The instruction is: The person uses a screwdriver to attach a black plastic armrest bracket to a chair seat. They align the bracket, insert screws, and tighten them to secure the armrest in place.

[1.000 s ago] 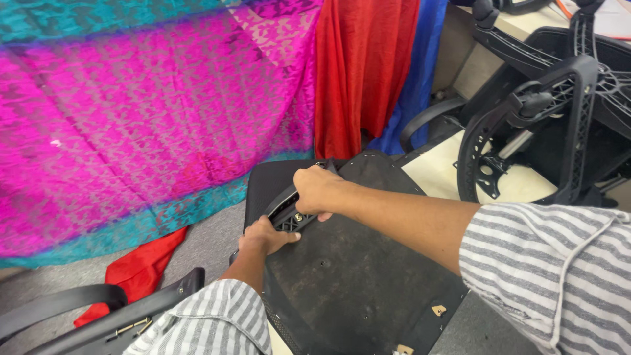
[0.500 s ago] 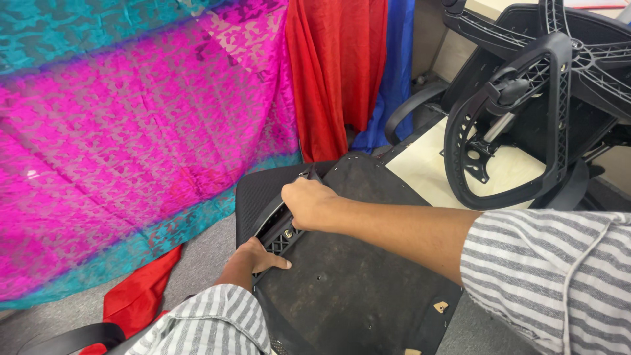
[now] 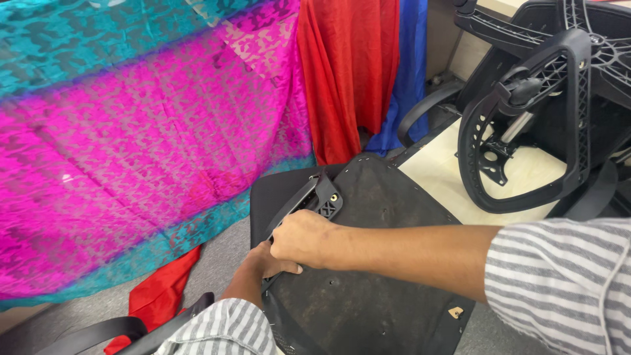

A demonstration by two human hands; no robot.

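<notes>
At lower centre, the right hand [image 3: 303,240] and left hand [image 3: 263,263] both clench the black armrest bracket [image 3: 309,197] on an upturned chair seat [image 3: 368,289]; pink-and-teal fabric [image 3: 131,144] hangs upper left.

Draped cloths and chair parts in a bright room

A pink and teal patterned cloth [image 3: 131,131] hangs at left, beside a red cloth [image 3: 348,72] and a blue cloth [image 3: 411,72]. Grey floor [image 3: 220,269] runs below; black chair frames [image 3: 559,98] stand at right over a cream surface [image 3: 526,177].

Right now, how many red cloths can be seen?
2: a long red cloth hanging at top centre beside the blue one, and a crumpled red cloth on the grey floor, lower left. Others may be hidden.
</notes>
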